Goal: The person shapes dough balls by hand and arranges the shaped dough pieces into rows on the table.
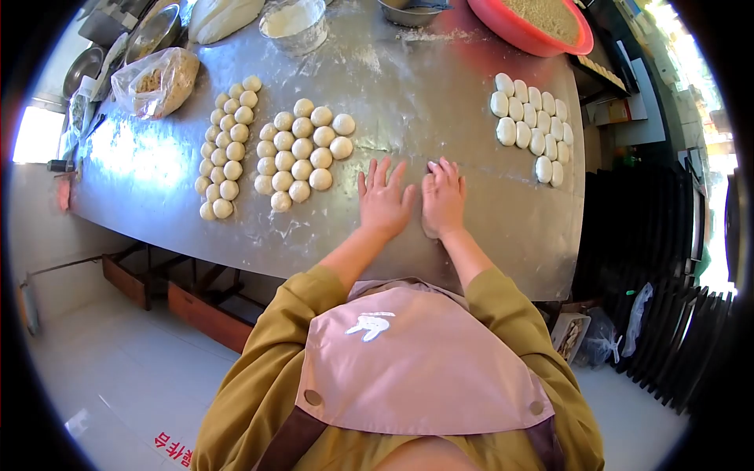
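Observation:
My left hand [383, 202] lies palm down over the metal worktable [330, 239], its fingers spread and pointing away from me. Just beside it, my right hand [443, 199] is also palm down, fingers stretched out and close together, with a pale spot at one fingertip. Whatever is under the palms is hidden; I see nothing held. Left of my left hand sit round dough balls [301, 148] in a cluster of rows. A second cluster of dough balls [228, 149] is farther left. Smooth white oval dough pieces [529, 115] stand in rows at the right.
A red basin [577, 43] with crumbly tan filling stands at the back right edge. Along the back are a floury tub [294, 30], a metal bowl [412, 14], a large dough mass [224, 17] and a plastic bag of brown stuff [157, 82]. Black slatted racks [640, 235] stand right.

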Tool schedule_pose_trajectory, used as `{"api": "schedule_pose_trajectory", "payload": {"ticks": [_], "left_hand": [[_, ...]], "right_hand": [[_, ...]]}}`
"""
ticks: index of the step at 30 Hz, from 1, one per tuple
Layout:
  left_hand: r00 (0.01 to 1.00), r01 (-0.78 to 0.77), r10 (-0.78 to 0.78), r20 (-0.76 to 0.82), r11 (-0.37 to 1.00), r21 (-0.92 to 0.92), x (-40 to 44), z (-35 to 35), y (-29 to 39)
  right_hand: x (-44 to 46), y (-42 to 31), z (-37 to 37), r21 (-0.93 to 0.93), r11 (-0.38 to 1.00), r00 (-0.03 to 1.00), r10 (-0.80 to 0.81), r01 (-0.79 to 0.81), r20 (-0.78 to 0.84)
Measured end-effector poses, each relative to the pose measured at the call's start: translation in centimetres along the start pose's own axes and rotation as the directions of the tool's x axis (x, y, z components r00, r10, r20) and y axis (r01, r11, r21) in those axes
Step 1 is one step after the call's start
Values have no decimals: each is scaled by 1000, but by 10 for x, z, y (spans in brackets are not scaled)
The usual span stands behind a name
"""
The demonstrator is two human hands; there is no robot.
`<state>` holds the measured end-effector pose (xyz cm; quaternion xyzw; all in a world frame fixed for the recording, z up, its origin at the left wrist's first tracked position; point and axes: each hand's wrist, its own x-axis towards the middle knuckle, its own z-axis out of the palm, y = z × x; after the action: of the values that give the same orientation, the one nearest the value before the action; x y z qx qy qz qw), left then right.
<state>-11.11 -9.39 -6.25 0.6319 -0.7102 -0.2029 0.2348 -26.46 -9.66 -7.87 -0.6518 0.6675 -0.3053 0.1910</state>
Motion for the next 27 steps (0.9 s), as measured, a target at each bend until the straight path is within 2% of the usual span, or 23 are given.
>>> {"api": "schedule_pose_trajectory", "payload": {"ticks": [1, 4, 6, 7, 8, 11, 13, 15, 16, 18, 20, 22, 23, 24, 27], "left_hand": [[1000, 10, -9, 15, 999, -43, -3, -3, -3], [977, -32, -68, -201, 889, -457, -12, -25, -6], [982, 65, -182, -50, 573, -817, -26, -10, 6], [987, 62, -160, -26, 519, -853, -35, -2, 15], [991, 63, -137, -2, 462, -884, -43, 5, 24], [999, -1, -31, -20, 506, -862, -51, 31, 38], [989, 139, -105, 102, 457, -879, -50, 43, 36], [998, 14, -59, -16, 467, -884, -50, 54, 43], [992, 79, -124, 35, 371, -925, -51, 61, 39], [962, 184, -234, 144, 158, -970, -47, 68, 32], [969, 194, -203, 144, 253, -948, -43, 65, 28], [983, 180, -136, 125, 550, -816, -40, 42, 37], [991, 129, -70, 118, 758, -639, -36, 30, 45], [992, 55, -2, 127, 907, -418, -33, 23, 50], [943, -148, 181, 279, 980, -135, -33, 28, 48]], "right_hand": [[-2, 8, -5, 210, 977, 998, 19, -30, 56], [-22, 19, -18, 649, 748, 985, 169, -141, 19], [-30, 22, -28, 862, 485, 963, 267, -150, 17], [-34, 22, -31, 933, 331, 949, 313, -139, 31], [-39, 26, -27, 938, 329, 958, 287, -113, 14], [-47, 20, -19, 963, 256, 962, 273, -88, 15], [-47, 11, -13, 957, 282, 979, 205, -70, 11], [-51, 6, -11, 929, 354, 989, 138, -104, 58], [-50, 6, -13, 928, 351, 988, 127, -128, 89], [-52, 9, -19, 958, 252, 970, 231, -134, 75], [-49, 15, -28, 973, 189, 949, 309, -130, 67], [-53, 30, -41, 977, 161, 926, 371, -140, 72], [-54, 35, -45, 976, 158, 927, 365, -152, 85], [-55, 40, -49, 974, 156, 929, 357, -161, 97], [-55, 48, -51, 963, 174, 940, 308, -205, 144]]}}
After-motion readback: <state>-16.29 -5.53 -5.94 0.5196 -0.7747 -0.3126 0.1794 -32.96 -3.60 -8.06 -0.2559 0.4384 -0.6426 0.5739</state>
